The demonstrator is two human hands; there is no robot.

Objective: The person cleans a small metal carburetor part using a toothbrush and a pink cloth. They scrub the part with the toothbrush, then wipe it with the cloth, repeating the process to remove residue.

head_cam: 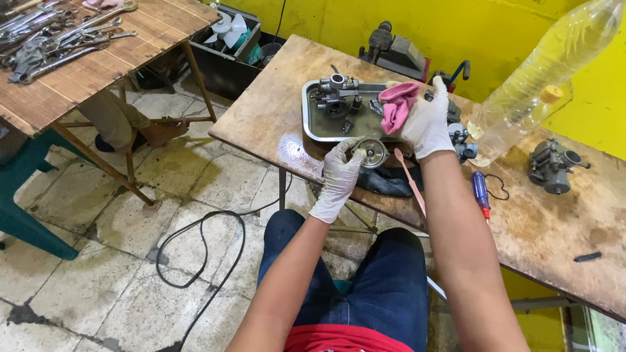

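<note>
Pink rag (pixel 396 104) half hidden inside gloved right hand (pixel 427 124).

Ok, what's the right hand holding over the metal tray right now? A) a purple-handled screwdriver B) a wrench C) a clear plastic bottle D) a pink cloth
D: the gloved right hand grips a pink cloth above the metal tray, while the left hand holds a round metal part.

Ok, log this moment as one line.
left hand: holds round metal part | right hand: holds pink rag over metal tray | carburetor: in tray | plastic bottle: on table
</note>
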